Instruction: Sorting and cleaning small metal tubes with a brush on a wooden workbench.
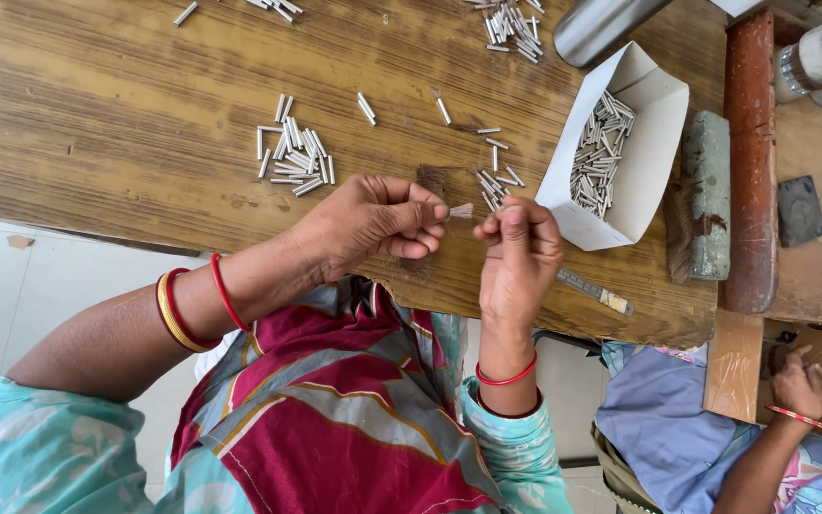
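My left hand (373, 221) pinches a small pale tuft of bristles (461, 210) between thumb and fingers, its tip pointing right. My right hand (518, 252) is closed just beside it, fingertips pinched together near the tuft; what it holds is hidden by the fingers. Both hands hover over the front edge of a worn wooden table (126, 114). A dark clump of fibres (433, 178) lies on the table just behind my left hand. Short silver metal tubes (294, 152) lie in a loose pile further back, and a few more tubes (499, 181) lie near my right hand.
An open white paper box (654, 114) with several metal tubes stands right of my hands. Beyond it are a grey block (708, 195), a rusty bar (752, 162) and a metal cylinder (601, 24). Another person's hand (799, 385) is at lower right.
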